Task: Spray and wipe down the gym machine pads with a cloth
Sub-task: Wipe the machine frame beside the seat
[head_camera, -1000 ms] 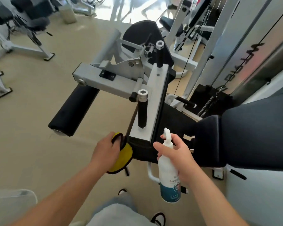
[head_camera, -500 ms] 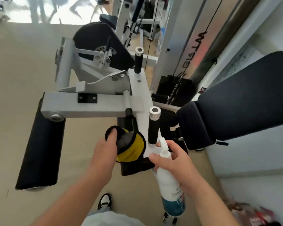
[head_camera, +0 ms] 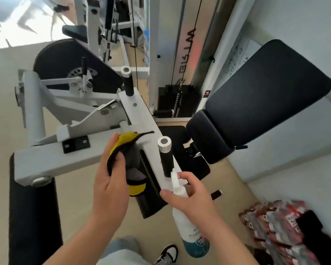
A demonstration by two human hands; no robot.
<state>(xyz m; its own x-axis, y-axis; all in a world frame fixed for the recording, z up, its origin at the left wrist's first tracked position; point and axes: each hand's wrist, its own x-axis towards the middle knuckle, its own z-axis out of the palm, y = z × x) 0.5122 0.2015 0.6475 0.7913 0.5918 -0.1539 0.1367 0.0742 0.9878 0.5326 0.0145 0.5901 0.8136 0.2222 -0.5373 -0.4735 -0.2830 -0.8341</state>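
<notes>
Your cloth, yellow outside and grey inside, sat bunched in your left hand. Its fingers were curled round the cloth and pinched its edge. The cloth lay over the grey frame arm; whether they touched could not be told. Your right hand gripped the spray bottle by its neck, one finger hooked over the trigger, the nozzle near the upright black handle. The bottle's white wall hid what was in it. A long dark back pad tilted up at right, above a smaller pad. A black roller pad lay at left. Beige floor ran beneath, a weight stack stood behind, and red-and-grey packs lay by the wall.
</notes>
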